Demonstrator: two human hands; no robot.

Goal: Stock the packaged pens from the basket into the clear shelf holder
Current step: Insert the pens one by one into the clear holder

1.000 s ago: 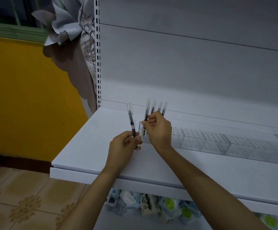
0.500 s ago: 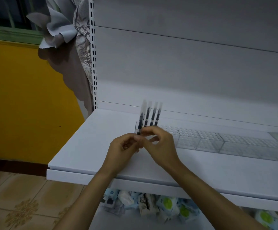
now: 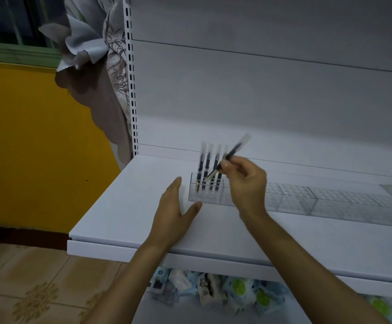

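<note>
A clear shelf holder (image 3: 196, 195) stands on the white shelf (image 3: 125, 211), with several packaged pens (image 3: 204, 164) upright in its back row. My right hand (image 3: 246, 183) pinches one more packaged pen (image 3: 233, 152), tilted with its lower tip over the holder's slots. My left hand (image 3: 174, 211) lies flat with straight fingers on the shelf, just left of the holder's front corner, thumb near its front edge. No basket is in view.
More clear holders (image 3: 307, 199) run in a row to the right along the shelf. Below the shelf lie several small wrapped packets (image 3: 213, 291). A yellow wall (image 3: 38, 136) and a draped cloth (image 3: 96, 54) are to the left.
The pen passed from my left hand to my right hand. My left hand then opened and came down flat beside the holder. The right hand now holds the pen tilted over the slots.
</note>
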